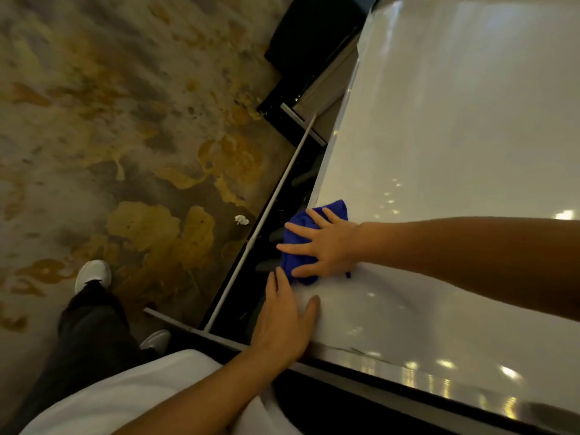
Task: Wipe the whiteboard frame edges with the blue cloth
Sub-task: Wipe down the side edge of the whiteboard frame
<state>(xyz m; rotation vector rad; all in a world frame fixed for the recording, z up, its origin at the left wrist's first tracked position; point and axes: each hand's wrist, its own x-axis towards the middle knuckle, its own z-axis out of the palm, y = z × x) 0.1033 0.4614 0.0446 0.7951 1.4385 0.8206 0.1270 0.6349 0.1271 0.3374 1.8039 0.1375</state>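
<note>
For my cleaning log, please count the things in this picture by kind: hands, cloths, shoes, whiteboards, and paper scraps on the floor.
Hands: 2, left hand and right hand
Cloth: 1
Shoes: 2
Whiteboard: 1
Paper scrap: 1
Total: 7

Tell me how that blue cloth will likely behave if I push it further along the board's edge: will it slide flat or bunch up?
The blue cloth already looks crumpled under the right hand, so it is probably soft and floppy and may bunch further. The whiteboard is glossy with reflections, so it should slide easily. Part of the cloth overhangs the edge, so it could droop or slip off.
</note>
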